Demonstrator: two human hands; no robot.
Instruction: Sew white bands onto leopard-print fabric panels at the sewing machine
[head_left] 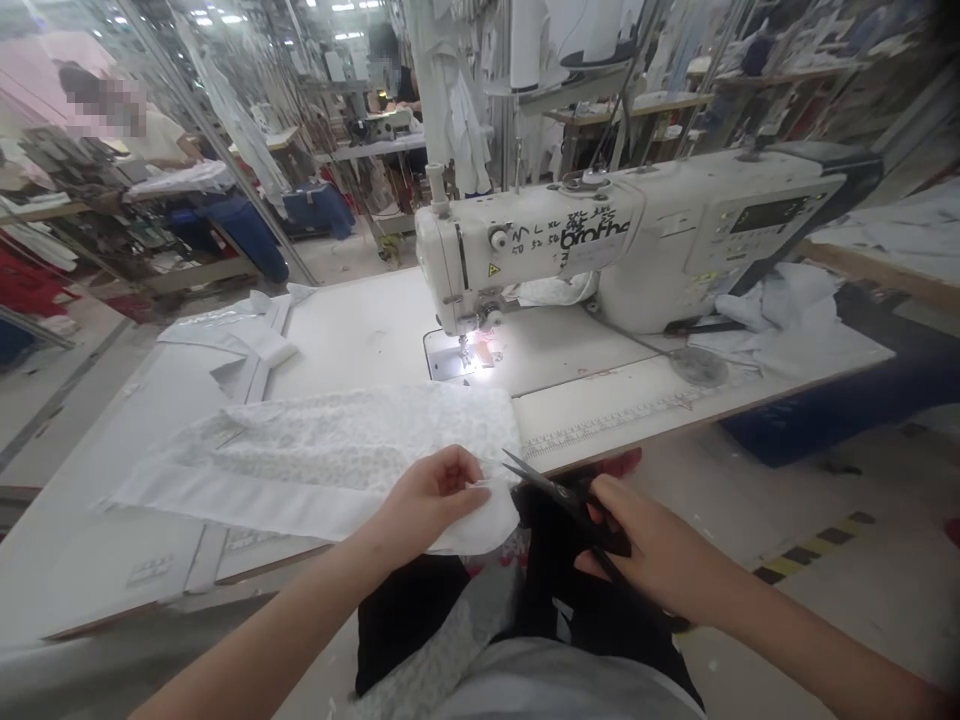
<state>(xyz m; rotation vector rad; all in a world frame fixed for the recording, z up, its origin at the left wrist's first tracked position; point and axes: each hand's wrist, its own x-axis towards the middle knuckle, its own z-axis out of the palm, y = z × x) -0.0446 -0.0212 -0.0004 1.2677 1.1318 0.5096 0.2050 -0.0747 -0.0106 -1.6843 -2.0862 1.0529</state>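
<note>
My left hand (431,495) is closed in a pinch on the near right corner of a white patterned fabric piece (322,455) that lies across the front of the sewing table (97,470). My right hand (637,545) grips black scissors (559,490), blades open, their tips pointing at the fabric edge right beside my left fingers. Both hands hover just off the table's front edge, above my lap.
A white industrial sewing machine (637,240) stands at the back of the table, its needle light on. Cut white pieces (247,340) lie at the left, crumpled white cloth (780,320) at the right. Other people work at benches beyond.
</note>
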